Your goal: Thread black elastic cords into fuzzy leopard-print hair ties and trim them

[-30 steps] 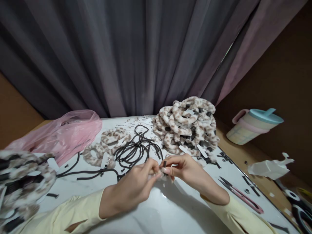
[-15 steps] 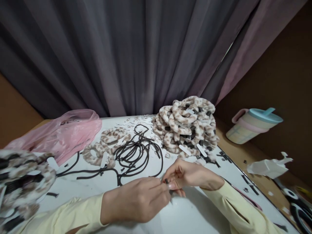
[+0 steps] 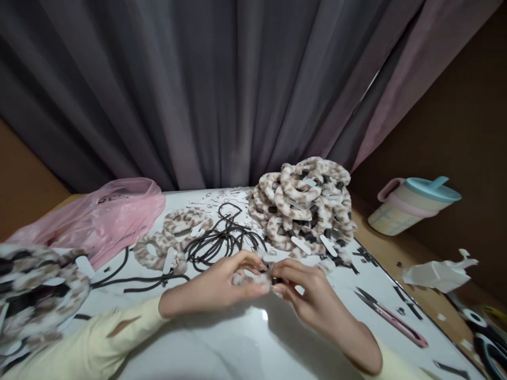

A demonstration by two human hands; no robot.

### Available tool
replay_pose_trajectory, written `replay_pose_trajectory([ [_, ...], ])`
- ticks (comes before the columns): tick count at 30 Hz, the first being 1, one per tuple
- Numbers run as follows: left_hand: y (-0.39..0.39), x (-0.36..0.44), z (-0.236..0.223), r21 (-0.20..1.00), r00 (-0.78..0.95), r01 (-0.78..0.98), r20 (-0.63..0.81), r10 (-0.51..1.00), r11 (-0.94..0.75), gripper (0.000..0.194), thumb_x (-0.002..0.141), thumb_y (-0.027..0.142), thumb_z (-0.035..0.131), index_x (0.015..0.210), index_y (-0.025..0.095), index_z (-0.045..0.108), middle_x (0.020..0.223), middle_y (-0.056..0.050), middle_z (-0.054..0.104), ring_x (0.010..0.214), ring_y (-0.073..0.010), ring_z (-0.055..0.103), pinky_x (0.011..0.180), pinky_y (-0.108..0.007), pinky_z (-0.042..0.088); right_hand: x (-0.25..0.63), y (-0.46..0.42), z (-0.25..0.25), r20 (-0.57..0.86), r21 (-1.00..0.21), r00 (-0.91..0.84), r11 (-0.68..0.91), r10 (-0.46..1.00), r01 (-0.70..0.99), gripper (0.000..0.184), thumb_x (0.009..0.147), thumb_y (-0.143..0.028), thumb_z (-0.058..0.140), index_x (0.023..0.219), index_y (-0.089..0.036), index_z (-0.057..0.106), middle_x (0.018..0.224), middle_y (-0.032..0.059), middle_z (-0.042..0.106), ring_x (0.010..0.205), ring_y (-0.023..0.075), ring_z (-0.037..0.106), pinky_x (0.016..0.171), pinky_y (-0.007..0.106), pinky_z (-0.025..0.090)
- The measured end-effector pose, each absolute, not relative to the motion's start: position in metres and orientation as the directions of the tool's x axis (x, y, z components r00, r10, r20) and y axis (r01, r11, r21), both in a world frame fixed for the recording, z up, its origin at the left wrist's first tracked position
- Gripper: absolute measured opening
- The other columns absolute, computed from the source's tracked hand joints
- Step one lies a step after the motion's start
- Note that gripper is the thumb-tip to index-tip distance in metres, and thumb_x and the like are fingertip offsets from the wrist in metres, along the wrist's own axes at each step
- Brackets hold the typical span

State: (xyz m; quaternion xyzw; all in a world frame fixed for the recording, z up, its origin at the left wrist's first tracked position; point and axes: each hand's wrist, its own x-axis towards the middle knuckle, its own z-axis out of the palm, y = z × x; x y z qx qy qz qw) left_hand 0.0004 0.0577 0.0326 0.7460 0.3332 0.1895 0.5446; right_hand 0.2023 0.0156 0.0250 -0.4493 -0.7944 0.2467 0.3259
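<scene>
Between my hands is a fluffy white-and-brown furry ring, mostly covered by fingers. My left hand curls around it, thumb below and fingers above. My right hand pinches its right side, where a dark bit shows at the fingertips. A pale tag seems to stick up just behind the fingers, though blur keeps its attachment unclear. Behind my hands lies a tangle of black cord. A pile of similar furry rings with white tags and black bands rises at the back right.
Pink-handled thread snips lie right of my right hand, near short black cord scraps. A pink plastic bag, loose furry rings and another heap occupy the left. Beyond the right edge stand a lidded cup and black-handled scissors.
My hands have moved up and slightly apart from a close pinch on a short black piece. Furry material now shows between them. The right forearm has shifted, uncovering the snips.
</scene>
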Motion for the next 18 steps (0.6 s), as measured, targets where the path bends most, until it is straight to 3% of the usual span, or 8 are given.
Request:
replay_pose_trajectory([
  [3, 0.070, 0.010, 0.025, 0.940, 0.803, 0.214, -0.325, 0.500, 0.267, 0.050, 0.085, 0.055, 0.042, 0.093, 0.010, 0.062, 0.082, -0.007, 0.061, 0.071, -0.0127, 0.055, 0.070, -0.025, 0.042, 0.200, -0.002, 0.011, 0.596, -0.270, -0.410, 0.653, 0.691, 0.708, 0.030, 0.088, -0.007, 0.035, 0.104, -0.013, 0.059, 0.100, 0.0148, 0.064, 0.090, 0.0197, 0.063, 0.068, 0.027, 0.053],
  [6, 0.071, 0.023, 0.008, 0.917, 0.842, 0.189, -0.335, 0.423, 0.350, 0.053, 0.079, 0.059, 0.050, 0.081, 0.008, 0.065, 0.072, -0.007, 0.062, 0.061, -0.0112, 0.054, 0.063, -0.023, 0.042, 0.199, -0.009, -0.003, 0.685, -0.044, -0.433, 0.627, 0.586, 0.778, 0.030, 0.088, -0.007, 0.034, 0.107, -0.010, 0.058, 0.098, 0.0167, 0.065, 0.089, 0.0194, 0.064, 0.065, 0.025, 0.053],
  [11, 0.059, 0.033, -0.010, 0.938, 0.770, 0.081, -0.273, 0.577, 0.336, 0.051, 0.078, 0.060, 0.051, 0.076, 0.010, 0.062, 0.068, -0.006, 0.063, 0.054, -0.0094, 0.052, 0.053, -0.020, 0.040, 0.200, -0.005, -0.016, 0.698, -0.024, -0.411, 0.592, 0.587, 0.806, 0.030, 0.087, -0.004, 0.032, 0.102, -0.008, 0.057, 0.093, 0.0162, 0.066, 0.085, 0.0189, 0.064, 0.063, 0.026, 0.053],
  [18, 0.064, 0.026, -0.010, 0.957, 0.786, 0.145, -0.265, 0.559, 0.251, 0.044, 0.084, 0.047, 0.051, 0.068, 0.008, 0.063, 0.060, -0.004, 0.059, 0.047, -0.0058, 0.042, 0.046, -0.018, 0.030, 0.197, -0.003, -0.013, 0.613, -0.160, -0.364, 0.562, 0.701, 0.812, 0.018, 0.092, -0.022, 0.042, 0.092, -0.013, 0.058, 0.085, 0.0083, 0.065, 0.070, 0.0170, 0.050, 0.059, 0.029, 0.039],
])
